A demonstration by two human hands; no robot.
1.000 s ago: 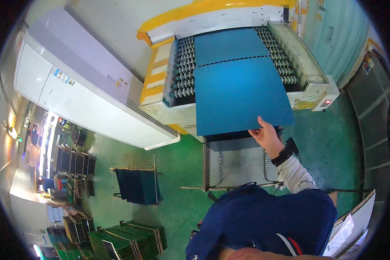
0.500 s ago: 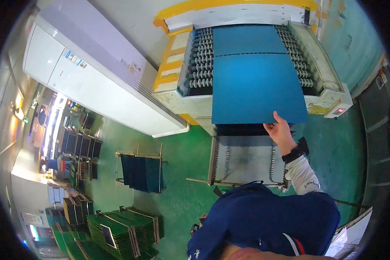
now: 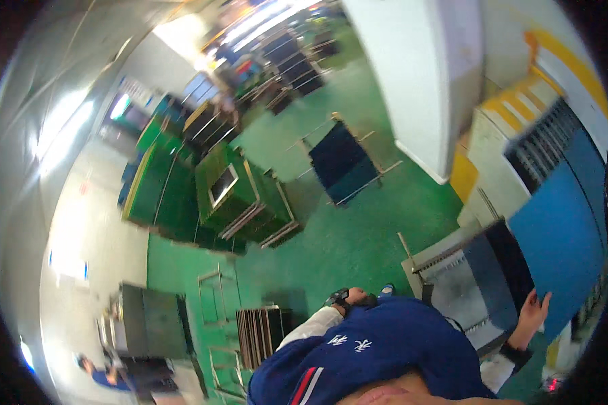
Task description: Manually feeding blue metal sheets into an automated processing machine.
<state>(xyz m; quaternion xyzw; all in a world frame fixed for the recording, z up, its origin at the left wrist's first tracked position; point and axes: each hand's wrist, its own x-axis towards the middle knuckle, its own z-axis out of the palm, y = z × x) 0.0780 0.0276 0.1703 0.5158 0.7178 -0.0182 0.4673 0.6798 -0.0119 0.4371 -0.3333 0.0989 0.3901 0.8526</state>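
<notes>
My right hand [image 3: 532, 318], with a dark band at its wrist, pinches the near edge of a flat blue panel [image 3: 557, 233]. The panel lies across the roller conveyor [image 3: 537, 152] at the right, and its far part runs out toward the rim of the view. Just below that edge stands a metal rack [image 3: 463, 280] with dark panels [image 3: 508, 260] in it. Close to my body is my left hand [image 3: 359, 296], a dark watch at its wrist. Its fingers are blurred and partly hidden against my blue shirt.
A small rack with dark blue panels [image 3: 344, 162] stands on the green floor [image 3: 331, 250]. Green panel stacks [image 3: 243, 196] are to the left. A white cabinet [image 3: 419, 74] stands beside the conveyor. Another person [image 3: 108, 376] is at the lower left, near grey equipment [image 3: 152, 320].
My view has swung left, so the conveyor and blue panel now sit at the right side. My right hand stays on the panel's edge. My left hand has come into clearer view.
</notes>
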